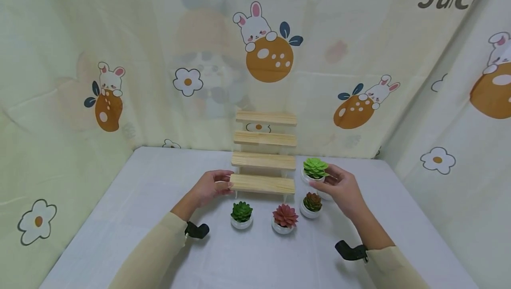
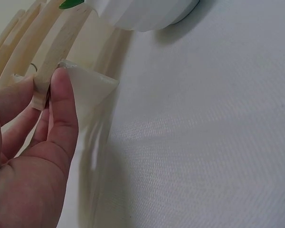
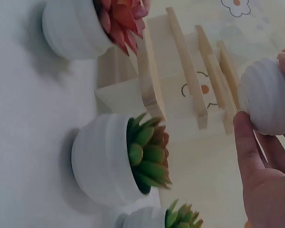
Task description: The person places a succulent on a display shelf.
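- The left hand (image 1: 208, 188) is pinching the left end of the lowest step (image 1: 263, 184) of a four-step wooden display stand (image 1: 263, 160), thumb and fingers clamping on the wood.
- The right hand (image 1: 344, 189) is gripping a bright green potted succulent (image 1: 314, 169), thumb and fingers clamping on its ribbed white pot (image 3: 265, 97); the plant is hanging above the table, just right of the stand.
- A reddish-brown and green potted succulent (image 1: 311, 205) is standing on the table below the right hand, to the right of the lowest step.
- Another green potted succulent (image 3: 147, 219) is sitting beside that one, mostly cut off in the right wrist view.
- A red potted succulent (image 1: 284, 218) is standing in front of the stand's right side.
- A dark green potted succulent (image 1: 241, 214) is standing in front of its left side.
- A white cloth (image 1: 159, 182) is covering the table.
- Behind the stand, a cream curtain (image 1: 159, 27) is showing printed rabbits, oranges and flowers.
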Demonstrator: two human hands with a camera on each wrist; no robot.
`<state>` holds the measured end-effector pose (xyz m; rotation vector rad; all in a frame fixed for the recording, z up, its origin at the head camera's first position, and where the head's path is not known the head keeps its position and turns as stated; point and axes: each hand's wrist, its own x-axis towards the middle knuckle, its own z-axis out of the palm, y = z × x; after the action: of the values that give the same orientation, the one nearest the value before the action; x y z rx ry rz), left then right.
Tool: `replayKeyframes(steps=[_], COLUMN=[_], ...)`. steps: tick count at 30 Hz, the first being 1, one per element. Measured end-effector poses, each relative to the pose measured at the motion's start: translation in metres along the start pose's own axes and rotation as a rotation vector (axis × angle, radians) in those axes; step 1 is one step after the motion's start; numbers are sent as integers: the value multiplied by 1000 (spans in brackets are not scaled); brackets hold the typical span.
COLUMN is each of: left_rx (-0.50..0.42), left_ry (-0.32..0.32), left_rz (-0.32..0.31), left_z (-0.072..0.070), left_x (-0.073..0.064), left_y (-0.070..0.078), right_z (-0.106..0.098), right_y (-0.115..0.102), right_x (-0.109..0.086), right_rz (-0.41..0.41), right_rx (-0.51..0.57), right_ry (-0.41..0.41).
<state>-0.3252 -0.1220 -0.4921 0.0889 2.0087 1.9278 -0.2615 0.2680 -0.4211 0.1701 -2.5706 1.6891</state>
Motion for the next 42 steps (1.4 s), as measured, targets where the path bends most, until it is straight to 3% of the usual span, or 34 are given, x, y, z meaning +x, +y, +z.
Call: replayKeyframes(steps=[7,22,42], left_rx=[-11,0,-32], left_ry=[0,-8,22], left_rz=[13,18,14], left_z=[-1,1,-1], left_x=[1,0,1], left_y=[-2,-1,-4], right_z=[17,48,86], right_y=[-8,-27,-74], right_x=[14,46,86], right_rz=[-55,-21,-80], right_rx=[170,219,303], right_ry=[-39,-81,-111])
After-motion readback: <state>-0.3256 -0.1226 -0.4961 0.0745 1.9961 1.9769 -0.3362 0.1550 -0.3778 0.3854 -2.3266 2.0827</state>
